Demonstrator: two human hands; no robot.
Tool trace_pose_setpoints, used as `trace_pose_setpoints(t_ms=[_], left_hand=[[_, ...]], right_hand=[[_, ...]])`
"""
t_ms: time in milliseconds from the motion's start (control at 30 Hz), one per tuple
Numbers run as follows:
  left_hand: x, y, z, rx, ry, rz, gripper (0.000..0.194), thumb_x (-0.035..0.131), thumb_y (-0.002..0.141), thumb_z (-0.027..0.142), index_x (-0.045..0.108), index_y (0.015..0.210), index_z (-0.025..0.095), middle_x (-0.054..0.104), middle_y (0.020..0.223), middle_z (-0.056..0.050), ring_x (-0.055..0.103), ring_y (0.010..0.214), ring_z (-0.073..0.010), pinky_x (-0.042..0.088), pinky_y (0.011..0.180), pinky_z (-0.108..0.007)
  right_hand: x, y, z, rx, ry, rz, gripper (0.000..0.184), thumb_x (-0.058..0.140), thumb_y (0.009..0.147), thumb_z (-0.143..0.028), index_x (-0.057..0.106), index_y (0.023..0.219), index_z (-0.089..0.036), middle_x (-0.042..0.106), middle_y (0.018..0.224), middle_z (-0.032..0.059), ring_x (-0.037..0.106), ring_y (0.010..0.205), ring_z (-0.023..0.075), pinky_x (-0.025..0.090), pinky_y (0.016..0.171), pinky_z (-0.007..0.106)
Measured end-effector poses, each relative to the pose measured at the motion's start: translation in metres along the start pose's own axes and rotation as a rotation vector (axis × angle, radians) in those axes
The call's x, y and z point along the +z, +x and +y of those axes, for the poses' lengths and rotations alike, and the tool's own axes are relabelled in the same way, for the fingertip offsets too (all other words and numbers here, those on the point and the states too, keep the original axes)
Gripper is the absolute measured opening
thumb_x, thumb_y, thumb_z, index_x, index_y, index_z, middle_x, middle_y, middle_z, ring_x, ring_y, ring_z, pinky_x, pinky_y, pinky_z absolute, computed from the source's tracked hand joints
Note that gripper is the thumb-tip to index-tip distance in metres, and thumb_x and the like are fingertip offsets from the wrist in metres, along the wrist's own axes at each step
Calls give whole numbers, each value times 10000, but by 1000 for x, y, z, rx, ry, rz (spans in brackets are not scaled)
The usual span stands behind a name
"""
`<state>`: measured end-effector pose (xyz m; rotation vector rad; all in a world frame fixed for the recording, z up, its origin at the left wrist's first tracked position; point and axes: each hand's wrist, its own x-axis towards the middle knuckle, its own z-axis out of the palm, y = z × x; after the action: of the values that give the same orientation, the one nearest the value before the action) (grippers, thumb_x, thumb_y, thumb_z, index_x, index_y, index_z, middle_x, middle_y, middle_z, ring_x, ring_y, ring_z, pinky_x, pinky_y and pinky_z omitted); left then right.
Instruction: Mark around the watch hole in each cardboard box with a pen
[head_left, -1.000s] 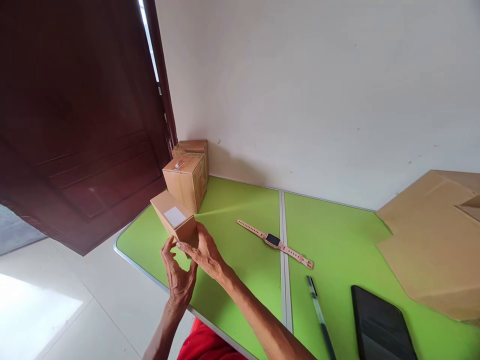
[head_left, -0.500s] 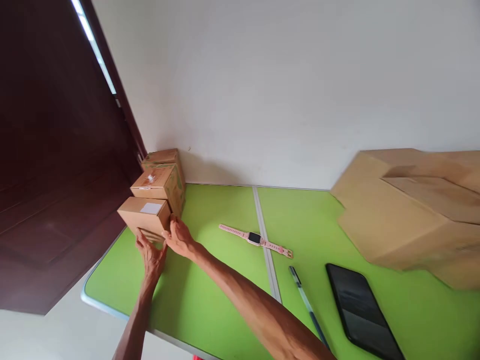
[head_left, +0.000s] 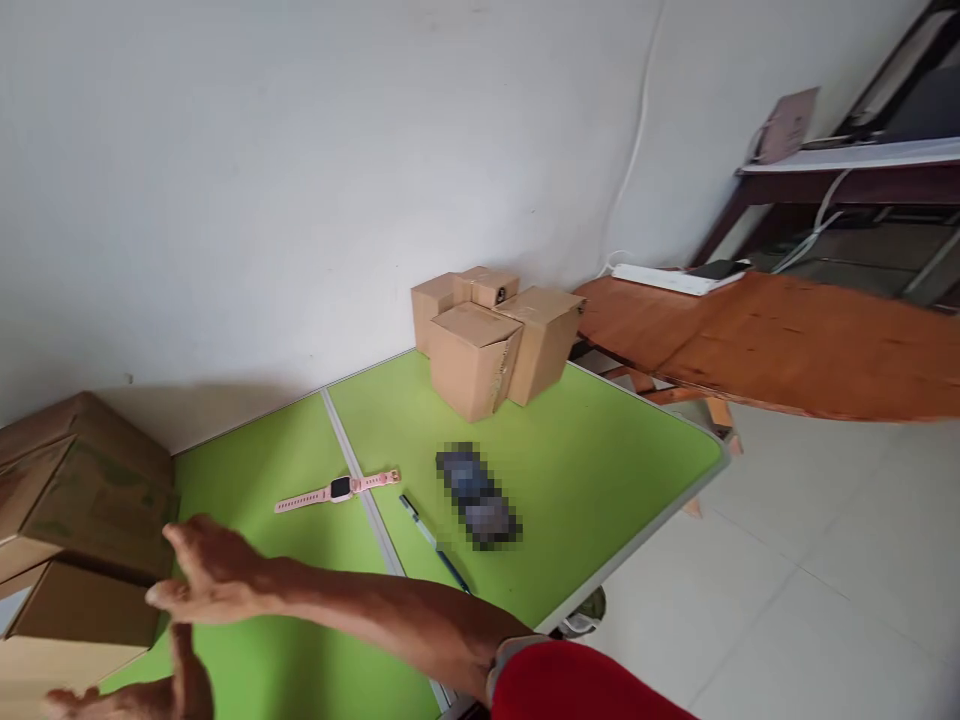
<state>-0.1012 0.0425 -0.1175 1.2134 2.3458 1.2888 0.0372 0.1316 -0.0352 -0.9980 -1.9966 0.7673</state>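
Observation:
My right hand [head_left: 204,578] hovers over the green table [head_left: 622,450] with its fingers stretched out and nothing in them, just right of a small cardboard box [head_left: 82,612] at the left edge. Behind that box stand two taller cardboard boxes [head_left: 90,490] against the wall. My left hand [head_left: 127,692] shows only partly at the bottom left, thumb raised and fingers apart, below the small box and off it. A pink wristwatch [head_left: 337,490] lies flat on the table beyond my right hand.
A pen [head_left: 435,545] and a dark phone [head_left: 478,497] lie right of the watch. A cluster of cardboard boxes [head_left: 487,335] stands at the table's far corner. A wooden bench [head_left: 772,335] with a white power strip [head_left: 667,278] stands to the right over tiled floor.
The view has swung right, away from the door. Both hands have come off the small box, which now sits by the taller boxes at the left edge.

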Motion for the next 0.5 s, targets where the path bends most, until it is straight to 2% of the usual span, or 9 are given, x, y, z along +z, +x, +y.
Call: trace_pose_setpoints(t_ms=[33,67,100,133,200,300,367,400,500], left_hand=[[13,-23,23,106,-62,-4,1642,779,719,881,-30,1794,-60,-5,1869,-442,1,1780,-613,63,1436,-797],[29,-46,48,212,-147,-70,1614,795,708,876,24,1797,-33,66,1850,-438,128,1754,-630,138,1421,-810],[47,-67,73,284,-221,-217,1586,799,724,876,51,1800,-17,119,1823,-441,233,1707,-653,230,1382,-839],[68,-86,98,337,-304,-426,1493,781,805,844,43,1809,20,125,1825,-427,247,1707,-641,242,1375,-841],[114,-113,149,414,-390,-640,1171,657,969,792,188,1821,140,265,1850,-315,306,1745,-514,316,1407,-727],[186,-128,223,477,-453,-823,890,735,1051,574,377,1780,210,412,1831,-233,434,1701,-416,399,1392,-633],[229,-125,271,472,-470,-866,690,775,1079,487,549,1676,226,513,1770,-185,539,1606,-422,458,1324,-704],[248,-122,293,457,-478,-874,605,778,1088,468,612,1617,228,564,1721,-169,594,1546,-404,514,1278,-687],[291,-111,343,430,-532,-930,484,766,1106,445,678,1527,224,654,1607,-152,695,1398,-346,621,1167,-596]], right_hand=[[-27,-20,14,14,-4,112,615,829,956,-515,758,1443,-146,860,1372,155,856,1184,280,744,895,330],[-56,-43,29,49,-11,240,587,770,1009,-478,725,1490,-146,834,1409,170,840,1218,274,729,973,356],[-88,-67,47,107,-20,391,531,666,1082,-444,689,1532,-163,802,1445,175,826,1227,263,710,1034,390],[-121,-92,65,165,-34,533,490,588,1122,-434,675,1541,-195,785,1447,172,816,1217,264,703,1044,421],[-186,-139,102,292,-79,830,485,384,1186,-398,651,1560,-241,736,1503,180,748,1323,308,631,1159,554],[-263,-191,153,430,-136,1164,537,402,1191,-471,610,1593,-183,614,1646,249,544,1575,416,398,1330,726],[-290,-209,180,475,-132,1268,544,559,1168,-533,624,1587,-192,602,1674,216,522,1600,426,369,1344,732],[-297,-212,191,484,-125,1296,554,632,1146,-551,637,1578,-204,608,1675,193,538,1588,419,382,1339,723],[-299,-209,214,466,-103,1306,576,687,1123,-583,648,1568,-220,612,1672,165,571,1557,399,419,1321,697]])
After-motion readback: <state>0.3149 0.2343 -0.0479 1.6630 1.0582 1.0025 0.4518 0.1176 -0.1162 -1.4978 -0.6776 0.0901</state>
